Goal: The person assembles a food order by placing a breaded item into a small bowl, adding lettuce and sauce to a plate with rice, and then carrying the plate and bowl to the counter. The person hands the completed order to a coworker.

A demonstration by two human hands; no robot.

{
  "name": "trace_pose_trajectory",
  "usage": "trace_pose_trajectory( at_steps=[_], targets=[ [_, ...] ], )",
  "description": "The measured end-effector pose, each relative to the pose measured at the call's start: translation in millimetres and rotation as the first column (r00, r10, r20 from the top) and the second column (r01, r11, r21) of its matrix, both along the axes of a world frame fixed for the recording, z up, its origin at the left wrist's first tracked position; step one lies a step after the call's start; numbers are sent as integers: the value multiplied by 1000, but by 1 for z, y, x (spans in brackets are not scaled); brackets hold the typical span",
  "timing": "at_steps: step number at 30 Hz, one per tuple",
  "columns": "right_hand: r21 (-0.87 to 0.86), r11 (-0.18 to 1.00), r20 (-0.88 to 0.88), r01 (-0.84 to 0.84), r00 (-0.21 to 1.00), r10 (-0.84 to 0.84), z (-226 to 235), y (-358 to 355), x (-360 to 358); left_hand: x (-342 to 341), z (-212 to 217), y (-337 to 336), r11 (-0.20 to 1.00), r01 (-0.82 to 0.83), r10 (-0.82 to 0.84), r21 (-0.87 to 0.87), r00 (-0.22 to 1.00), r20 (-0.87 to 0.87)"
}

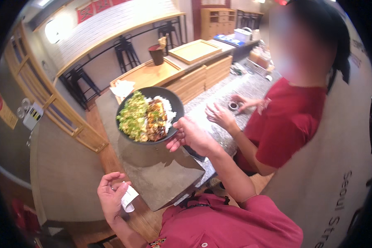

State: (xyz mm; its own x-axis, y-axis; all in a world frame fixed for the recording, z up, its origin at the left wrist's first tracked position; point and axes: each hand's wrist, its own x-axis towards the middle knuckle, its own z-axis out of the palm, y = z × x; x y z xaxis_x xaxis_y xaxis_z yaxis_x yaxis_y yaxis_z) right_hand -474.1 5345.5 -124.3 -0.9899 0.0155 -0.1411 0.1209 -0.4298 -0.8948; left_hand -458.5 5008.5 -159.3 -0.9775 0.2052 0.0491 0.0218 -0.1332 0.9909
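Observation:
My right hand grips the right rim of a dark round bowl, thumb on the edge and fingers below. The bowl is held up over the end of a grey counter. Inside it, chopped green lettuce fills the left side. Glazed browned pieces with green bits lie in the middle, and white rice shows at the right. Lower left, my left hand pinches a curled white paper slip between thumb and fingers, apart from the counter.
To the right a co-worker in a red shirt holds a small cup of dark liquid over the speckled countertop. Wooden trays and a brown container stand beyond the bowl. The grey counter's corner is near my body.

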Motion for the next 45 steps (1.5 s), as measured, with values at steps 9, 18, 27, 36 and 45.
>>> trace_pose_trajectory(
  at_steps=[9, 18, 27, 36, 45],
  targets=[
    [35, 998, -80, 53, 996, -50, 11, 27, -117, 15, 11, 7, 983, -167, 169, -74, 985, 21],
    [7, 992, -133, 128, 983, -126, 2, 20, -205, -1, 9, 1, 977, -206, 208, -49, 978, 34],
    [-16, 993, -103, 117, 988, -118, -15, 1, -241, -14, 1, -5, 983, -180, 183, -43, 981, 66],
    [57, 983, -107, 173, 980, -166, -20, -11, -226, -12, -8, -13, 973, -224, 228, -48, 968, 108],
    [354, 920, -33, 166, 986, -165, -9, 34, -243, -7, -16, -26, 980, -185, 191, -72, 976, 99]
  ],
)
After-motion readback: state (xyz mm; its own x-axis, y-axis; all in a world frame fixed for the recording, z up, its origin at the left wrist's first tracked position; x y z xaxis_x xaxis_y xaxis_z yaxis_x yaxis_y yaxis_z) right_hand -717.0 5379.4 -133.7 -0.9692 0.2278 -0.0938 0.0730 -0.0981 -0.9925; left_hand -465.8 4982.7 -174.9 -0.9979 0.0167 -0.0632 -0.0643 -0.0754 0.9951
